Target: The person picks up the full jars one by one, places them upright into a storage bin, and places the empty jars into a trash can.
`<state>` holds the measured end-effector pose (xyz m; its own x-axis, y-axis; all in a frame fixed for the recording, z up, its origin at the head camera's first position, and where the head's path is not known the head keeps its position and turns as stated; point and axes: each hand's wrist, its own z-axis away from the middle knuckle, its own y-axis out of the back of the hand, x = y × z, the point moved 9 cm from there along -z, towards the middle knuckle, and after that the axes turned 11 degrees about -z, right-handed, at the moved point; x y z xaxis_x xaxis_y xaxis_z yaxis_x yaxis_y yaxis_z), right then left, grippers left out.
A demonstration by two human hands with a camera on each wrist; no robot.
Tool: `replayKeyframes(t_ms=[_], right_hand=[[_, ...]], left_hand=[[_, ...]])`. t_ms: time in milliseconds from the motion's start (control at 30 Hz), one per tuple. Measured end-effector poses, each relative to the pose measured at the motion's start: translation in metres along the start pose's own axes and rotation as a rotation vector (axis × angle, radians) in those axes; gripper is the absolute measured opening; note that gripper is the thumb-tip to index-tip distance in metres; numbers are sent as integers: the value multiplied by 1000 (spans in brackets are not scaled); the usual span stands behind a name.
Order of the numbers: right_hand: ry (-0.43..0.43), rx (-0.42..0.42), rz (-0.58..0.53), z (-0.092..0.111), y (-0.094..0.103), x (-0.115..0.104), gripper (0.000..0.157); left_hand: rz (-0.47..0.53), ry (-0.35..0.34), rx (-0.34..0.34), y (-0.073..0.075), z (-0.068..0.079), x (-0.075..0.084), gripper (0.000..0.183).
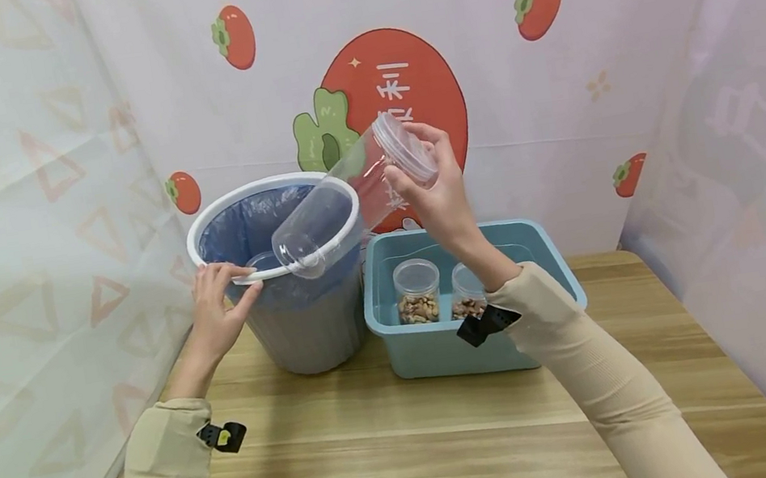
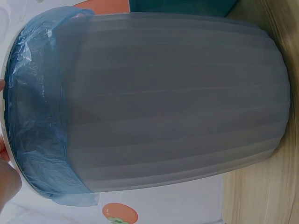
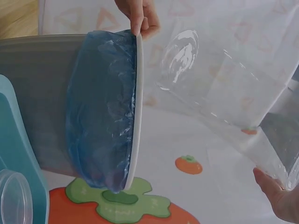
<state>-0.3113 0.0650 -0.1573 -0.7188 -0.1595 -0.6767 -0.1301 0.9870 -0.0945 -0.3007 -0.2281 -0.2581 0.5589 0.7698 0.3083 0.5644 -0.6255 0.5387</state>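
A tall clear plastic jar [image 1: 340, 192] with a whitish screw lid [image 1: 403, 150] is tilted over the near right rim of the trash can [image 1: 311, 331], its base pointing down and left. My right hand [image 1: 441, 190] holds it by the lid end, thumb and fingers about the lid. The jar looks empty. My left hand [image 1: 216, 305] grips the trash can's white rim at the front left, thumb and fingers over the edge. The can is grey and lined with a blue bag [image 3: 103, 107]. Inside, another clear round plastic piece [image 1: 264, 261] shows partly behind the rim.
Right of the trash can stands a light blue bin [image 1: 458, 351]. It holds one clear jar of nuts [image 1: 417, 291] and a second jar of nuts [image 1: 466, 293], partly hidden by my right wrist. A printed curtain [image 1: 502, 91] hangs close behind the wooden table [image 1: 386, 467].
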Motion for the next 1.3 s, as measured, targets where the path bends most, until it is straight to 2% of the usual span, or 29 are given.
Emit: replayKeyframes(t_ms=[200,467,833,1300], right_hand=[[-31,36,-5,-4,-5,7,58],[-18,19,13,-11,-18,18,58],[-94,-13,141,-22,-28,45,61],[-197,-26,155,-26,-44,82,60]], left_hand=[[3,-1,-1,0,0,1,19],[2,13,2,0,1,-2,19],[-1,6,0,-1,0,-1,20],[-4,-4,-3,-1,0,-1,19]])
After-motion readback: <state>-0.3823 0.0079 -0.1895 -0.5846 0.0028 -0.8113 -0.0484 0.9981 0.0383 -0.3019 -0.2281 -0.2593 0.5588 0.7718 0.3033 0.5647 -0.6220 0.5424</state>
